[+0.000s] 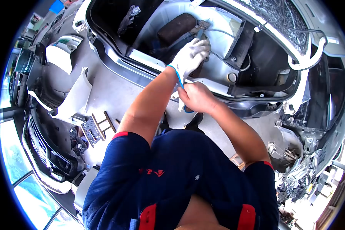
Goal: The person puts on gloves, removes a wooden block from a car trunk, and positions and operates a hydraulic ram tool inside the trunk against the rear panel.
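My left hand (189,57) wears a white glove with a blue cuff edge and is held over the open trunk well, its fingers somewhat spread and holding nothing. My bare right hand (198,96) is closed at the left wrist, pinching the glove's cuff (178,76). White fabric with a blue edge, seemingly a second glove (181,103), hangs below the right fingers. Beneath the gloved hand, the trunk well (218,74) of a car holds a dark rounded object (177,29) and a cable.
The car's rear edge (142,78) runs in front of me. White body panels (76,96), a metal rack (92,130) and a removed bumper (46,153) lie at the left. At the right are another car's dark side (329,99) and tangled metal parts (303,180).
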A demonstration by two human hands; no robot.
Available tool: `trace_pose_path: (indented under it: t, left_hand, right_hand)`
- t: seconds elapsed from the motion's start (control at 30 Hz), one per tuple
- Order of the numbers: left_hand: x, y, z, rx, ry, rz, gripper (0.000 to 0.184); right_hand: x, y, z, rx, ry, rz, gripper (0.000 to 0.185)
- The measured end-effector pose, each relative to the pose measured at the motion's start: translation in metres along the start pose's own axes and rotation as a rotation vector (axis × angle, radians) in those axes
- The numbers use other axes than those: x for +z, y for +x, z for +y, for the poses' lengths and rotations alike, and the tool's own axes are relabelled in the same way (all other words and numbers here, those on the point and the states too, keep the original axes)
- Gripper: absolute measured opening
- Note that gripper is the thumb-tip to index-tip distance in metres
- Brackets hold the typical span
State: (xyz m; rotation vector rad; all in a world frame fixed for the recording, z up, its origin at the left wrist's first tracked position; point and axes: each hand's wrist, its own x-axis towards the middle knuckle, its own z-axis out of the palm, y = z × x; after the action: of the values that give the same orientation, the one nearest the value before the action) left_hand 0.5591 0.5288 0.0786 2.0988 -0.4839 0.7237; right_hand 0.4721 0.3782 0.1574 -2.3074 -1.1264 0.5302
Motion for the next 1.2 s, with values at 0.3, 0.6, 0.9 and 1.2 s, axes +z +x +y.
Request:
trace_pose_path:
  t: [0.3, 0.6, 0.9, 1.2]
  left_hand:
    - [-0.003, -0.02, 0.019, -1.124, -0.682, -0.379, 0.046]
    - [-0.041, -0.088, 0.032, -0.969, -0.044, -0.257, 0.042]
    - [-0.019, -0.12, 0.104, -1.358, -0.887, -0.324, 0.057]
    - [-0.045, -0.099, 0.097, -1.021, -0.007, -0.75, 0.039]
  right_hand:
    - [-0.001, -0.005, -0.003, -0.001, 0.068, 0.007, 0.044]
    - [0.033, -0.032, 0.062, 0.526, 0.374, 0.063, 0.041]
    - [0.071, -0.033, 0.077, 0.525, 0.747, 0.268, 0.038]
    - [0.048, -0.044, 0.083, 0.692, 0.277, 0.187, 0.023]
